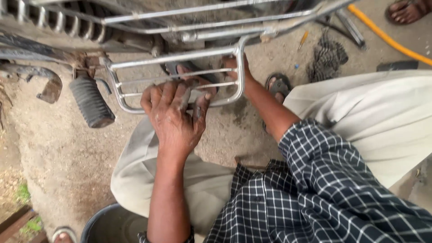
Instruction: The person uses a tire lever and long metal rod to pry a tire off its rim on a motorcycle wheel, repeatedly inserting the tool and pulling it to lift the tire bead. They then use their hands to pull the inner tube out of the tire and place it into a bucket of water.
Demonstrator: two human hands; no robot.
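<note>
A chrome tube guard frame (pixel 118 87) hangs off the side of a motorcycle at the top of the head view. My left hand (pixel 173 112) lies over its lower bars, fingers curled around the bottom rail. Behind the frame's right upright my right hand (pixel 235 66) grips the tube, mostly hidden by the metal. A black ribbed rubber footpeg (pixel 91 101) juts out just left of the frame. Both of my forearms reach forward from a checked shirt sleeve.
Dirty concrete ground lies below. A dark rag (pixel 327 56), a small screwdriver (pixel 303 39) and a yellow hose (pixel 387 38) lie at the upper right, near another person's sandalled foot (pixel 407 11). A black bucket rim (pixel 105 222) sits at the bottom left.
</note>
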